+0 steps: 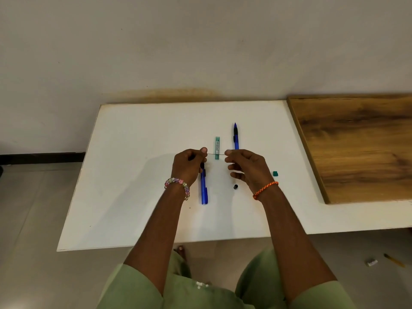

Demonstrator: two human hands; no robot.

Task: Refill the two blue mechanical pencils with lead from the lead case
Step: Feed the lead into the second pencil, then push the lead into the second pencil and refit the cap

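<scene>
A thin dark lead (215, 154) is stretched level between my hands above the white table (133, 175). My left hand (189, 166) pinches its left end and my right hand (245, 167) pinches its right end. One blue mechanical pencil (204, 188) lies on the table below my left hand, which hides its black upper end. The other blue pencil (235, 137) lies farther back, just beyond my right hand. The green lead case (217, 147) lies between the two pencils, behind the lead.
A small green cap (275, 173) lies right of my right hand, and a small black cap (235, 186) sits near my right wrist. A wooden board (356, 148) covers the table's right side. On the floor at right lie an eraser (371, 262) and a yellow pencil (393, 260).
</scene>
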